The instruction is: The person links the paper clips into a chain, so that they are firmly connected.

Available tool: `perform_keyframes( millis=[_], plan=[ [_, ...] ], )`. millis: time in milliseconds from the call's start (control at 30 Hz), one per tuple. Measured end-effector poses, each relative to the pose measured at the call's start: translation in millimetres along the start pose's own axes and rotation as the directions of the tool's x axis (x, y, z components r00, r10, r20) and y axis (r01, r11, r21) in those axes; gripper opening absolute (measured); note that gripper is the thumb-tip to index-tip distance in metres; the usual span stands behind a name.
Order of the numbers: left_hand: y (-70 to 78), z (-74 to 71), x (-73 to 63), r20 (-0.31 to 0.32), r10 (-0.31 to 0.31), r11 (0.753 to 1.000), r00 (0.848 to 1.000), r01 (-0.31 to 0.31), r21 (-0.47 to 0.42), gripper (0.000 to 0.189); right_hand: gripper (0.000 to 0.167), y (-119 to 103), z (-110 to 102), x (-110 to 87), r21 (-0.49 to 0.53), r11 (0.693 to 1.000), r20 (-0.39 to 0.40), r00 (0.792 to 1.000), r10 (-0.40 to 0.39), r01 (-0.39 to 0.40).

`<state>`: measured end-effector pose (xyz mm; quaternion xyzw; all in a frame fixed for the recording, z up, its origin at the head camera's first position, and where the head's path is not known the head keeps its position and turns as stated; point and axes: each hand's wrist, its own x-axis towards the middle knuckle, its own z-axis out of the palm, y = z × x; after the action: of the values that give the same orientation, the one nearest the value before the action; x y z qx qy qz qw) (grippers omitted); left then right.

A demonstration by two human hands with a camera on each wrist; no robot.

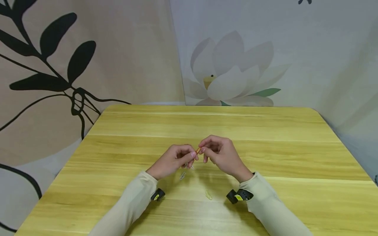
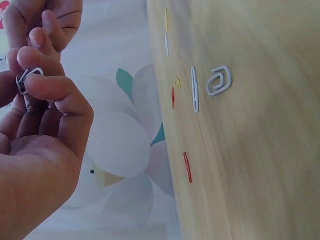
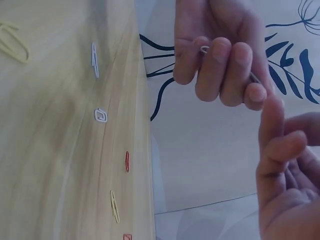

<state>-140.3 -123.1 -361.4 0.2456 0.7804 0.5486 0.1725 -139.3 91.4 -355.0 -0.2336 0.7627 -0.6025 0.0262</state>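
Note:
My left hand (image 1: pixel 174 159) and right hand (image 1: pixel 221 154) meet above the table, fingertips close together. Between their thumbs and forefingers in the head view is a small orange paper clip (image 1: pixel 198 150), which both hands pinch. In the left wrist view the fingers of my left hand (image 2: pixel 55 135) hold a silvery-white looped paper clip (image 2: pixel 34 75). Past that hand's fingers in the right wrist view shows a clip's wire end (image 3: pixel 204 49); the rest is hidden. My right hand (image 3: pixel 292 185) touches the left fingertips there. I cannot tell how the held clips are joined.
Loose paper clips lie on the wooden table (image 1: pixel 265 131): a white one (image 1: pixel 182 176) and a yellow one (image 1: pixel 208 195). The left wrist view shows a squarish white clip (image 2: pixel 219 81) and a red clip (image 2: pixel 187 167). A patterned cloth (image 1: pixel 133 49) hangs behind.

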Motion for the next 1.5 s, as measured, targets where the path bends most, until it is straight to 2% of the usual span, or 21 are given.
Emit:
perform_keyframes(
  millis=[233,467,733,967,1133,1333,1500],
  plan=[
    [2.7,1.9,-0.5,-0.015,0.002,1.000,1.000,-0.002,-0.018,0.031,0.009,0.2,0.8,0.2,0.002,1.000,0.015,1.000,-0.008,0.008],
    [6.7,2.8,-0.4,-0.001,0.045,0.999,0.999,-0.045,0.029,0.024,0.009,0.6,0.2,1.3,0.005,1.000,0.022,1.000,0.008,-0.008],
    [8.9,3.8,0.8,-0.098,0.058,0.998,0.993,-0.055,0.039,0.018,0.007,-1.2,-0.9,-0.4,0.003,1.000,0.030,0.999,0.023,-0.023],
    [9.0,5.2,0.3,-0.112,0.076,0.996,0.991,-0.070,0.055,0.016,0.008,-0.7,3.5,0.1,-0.024,0.999,0.030,0.999,-0.026,0.026],
    [7.4,8.0,-0.8,-0.153,0.097,0.992,0.983,-0.083,0.093,0.014,0.012,2.7,7.1,1.7,-0.054,0.998,0.016,0.999,-0.043,0.044],
    [4.1,11.0,-2.7,-0.224,0.141,0.985,0.964,-0.114,0.131,0.013,0.014,3.3,12.0,2.2,-0.074,0.996,0.019,0.998,-0.053,0.055],
    [2.6,11.5,-1.5,-0.225,0.170,0.983,0.959,-0.150,0.105,0.013,0.017,3.8,15.3,3.6,-0.104,0.992,0.007,0.997,-0.074,0.075]
  ],
)
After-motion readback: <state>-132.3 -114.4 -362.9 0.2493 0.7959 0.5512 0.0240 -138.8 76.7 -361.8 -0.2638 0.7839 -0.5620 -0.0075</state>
